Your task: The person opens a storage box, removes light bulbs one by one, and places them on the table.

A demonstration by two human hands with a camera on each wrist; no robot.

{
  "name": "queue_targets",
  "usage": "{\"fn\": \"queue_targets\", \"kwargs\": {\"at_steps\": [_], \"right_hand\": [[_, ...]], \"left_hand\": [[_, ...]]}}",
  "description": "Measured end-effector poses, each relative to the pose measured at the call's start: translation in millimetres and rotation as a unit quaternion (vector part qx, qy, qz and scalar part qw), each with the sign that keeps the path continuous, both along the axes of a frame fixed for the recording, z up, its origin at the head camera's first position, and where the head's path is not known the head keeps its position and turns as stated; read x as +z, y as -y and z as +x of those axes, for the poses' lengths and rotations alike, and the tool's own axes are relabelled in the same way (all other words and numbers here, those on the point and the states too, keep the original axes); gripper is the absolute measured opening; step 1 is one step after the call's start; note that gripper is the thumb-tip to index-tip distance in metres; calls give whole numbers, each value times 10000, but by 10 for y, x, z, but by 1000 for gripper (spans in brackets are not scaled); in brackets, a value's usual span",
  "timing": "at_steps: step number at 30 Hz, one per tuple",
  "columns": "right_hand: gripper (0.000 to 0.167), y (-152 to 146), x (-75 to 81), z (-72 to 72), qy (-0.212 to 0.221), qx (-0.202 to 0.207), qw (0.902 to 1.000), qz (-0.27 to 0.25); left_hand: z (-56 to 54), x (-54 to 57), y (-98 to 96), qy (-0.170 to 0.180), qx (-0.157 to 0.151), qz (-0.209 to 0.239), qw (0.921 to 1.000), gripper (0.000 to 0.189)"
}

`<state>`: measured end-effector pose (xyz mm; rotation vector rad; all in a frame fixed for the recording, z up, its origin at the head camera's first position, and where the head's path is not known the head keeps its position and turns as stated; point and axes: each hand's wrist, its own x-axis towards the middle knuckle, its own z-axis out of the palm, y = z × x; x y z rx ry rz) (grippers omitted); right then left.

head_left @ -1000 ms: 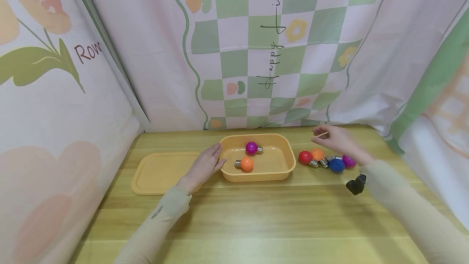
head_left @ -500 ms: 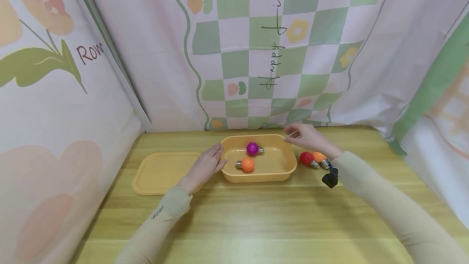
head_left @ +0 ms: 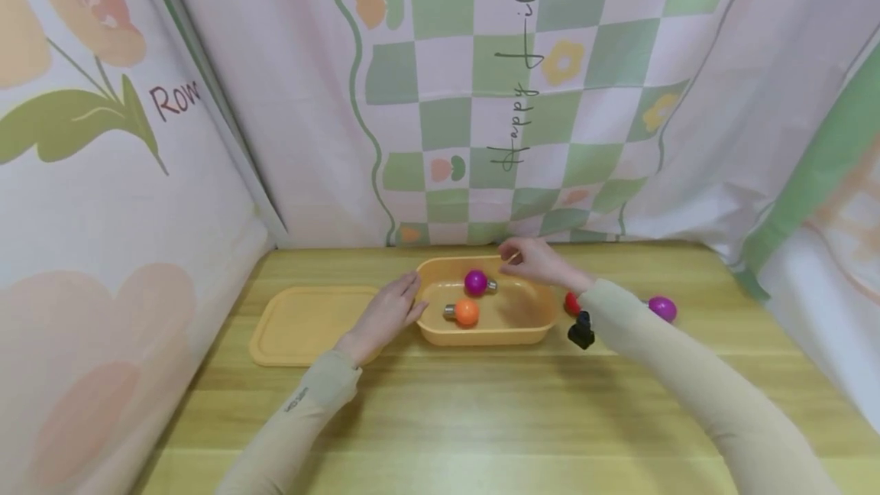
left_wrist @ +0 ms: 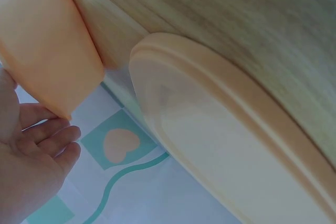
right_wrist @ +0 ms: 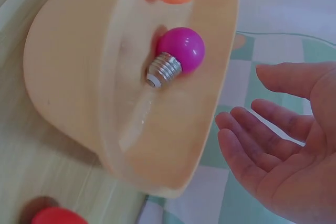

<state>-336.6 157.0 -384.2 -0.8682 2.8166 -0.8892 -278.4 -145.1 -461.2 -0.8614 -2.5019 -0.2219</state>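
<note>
My left hand (head_left: pixel 386 313) rests against the left end of the yellow plastic box (head_left: pixel 481 338), its fingers fairly straight at the rim. Inside the box lie a purple light bulb (head_left: pixel 475 283) and an orange light bulb (head_left: pixel 467 312), both on their sides with silver screw bases. Over the box's back right rim hovers my right hand (head_left: pixel 539 261). The right wrist view shows that hand (right_wrist: pixel 283 145) with spread, loosely bent fingers and nothing between them. To the right of the box, a red bulb (head_left: pixel 572 304) and another purple bulb (head_left: pixel 663 309) lie on the table, partly behind my right sleeve.
A flat yellow lid (head_left: pixel 312 327) lies on the wooden table (head_left: pixel 440 411) to the left of the box, partly under my left forearm. Behind the table hangs a checkered curtain (head_left: pixel 447 124). A black wrist device (head_left: pixel 581 331) is at my right cuff.
My right hand has moved left, from above the loose bulbs to over the box's back right rim. My right sleeve now covers most of those bulbs. The left hand stays on the box.
</note>
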Motion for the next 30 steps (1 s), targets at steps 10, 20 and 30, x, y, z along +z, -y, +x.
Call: {"fn": "queue_targets", "kwargs": {"at_steps": [10, 20, 30], "right_hand": [[39, 213, -99, -68, 205, 69, 9988, 433], [39, 359, -158, -102, 188, 225, 9976, 622], [29, 425, -222, -175, 165, 467, 9939, 987]], "left_hand": [[-3, -5, 6, -61, 3, -46, 10000, 49], [-24, -22, -8, 134, 59, -77, 9999, 50], [-19, -10, -12, 258, 94, -2, 9996, 50]]}}
